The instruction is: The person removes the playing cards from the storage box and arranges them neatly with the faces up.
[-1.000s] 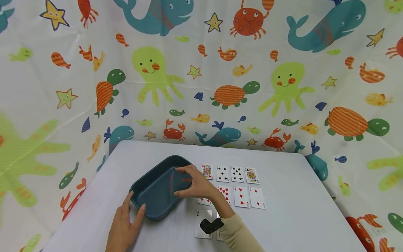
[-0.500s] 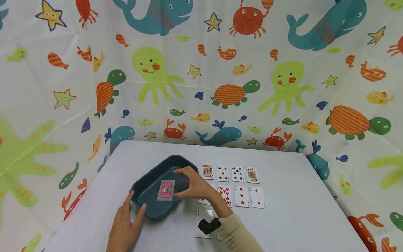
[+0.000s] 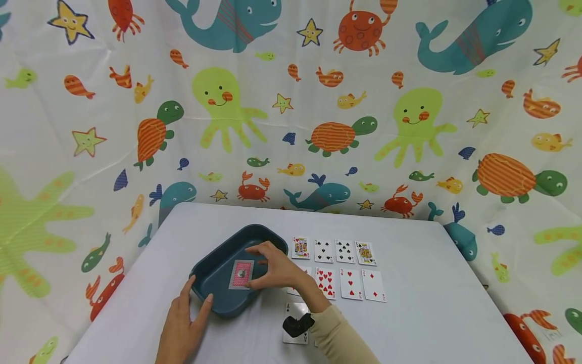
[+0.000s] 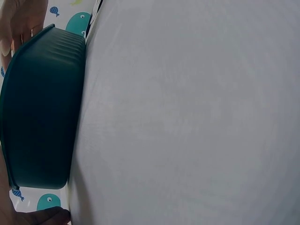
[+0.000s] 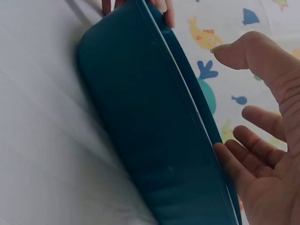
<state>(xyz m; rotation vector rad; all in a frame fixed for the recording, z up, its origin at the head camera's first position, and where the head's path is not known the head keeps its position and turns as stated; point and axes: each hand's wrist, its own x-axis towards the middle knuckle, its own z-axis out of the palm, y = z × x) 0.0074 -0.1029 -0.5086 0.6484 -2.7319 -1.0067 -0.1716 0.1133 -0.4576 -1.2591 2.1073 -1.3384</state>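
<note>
A dark teal tray [image 3: 206, 270] sits aslant on the table. Inside it lies one playing card [image 3: 241, 274], face down, with a red patterned back. My left hand [image 3: 182, 323] touches the rim at the near left corner, thumb and forefinger apart. Over the tray's right side is my right hand [image 3: 279, 268], thumb and fingers spread with nothing between them. Its thumb tip is close to the card's right edge; I cannot tell if they touch. In the right wrist view my right hand [image 5: 267, 154] is beside the tray's outer wall [image 5: 145, 112].
Face-up cards lie in rows right of the tray, among them a ten of hearts [image 3: 325, 283], a face card [image 3: 366, 253] and an ace [image 3: 291, 331] partly behind my right wrist. A sea-animal curtain [image 3: 291, 101] hangs behind the white table [image 3: 432, 303].
A second ago the card stood edge-on by my right fingers; it dropped flat into the tray. My right hand stays spread, shifted slightly left. The left hand keeps its place.
</note>
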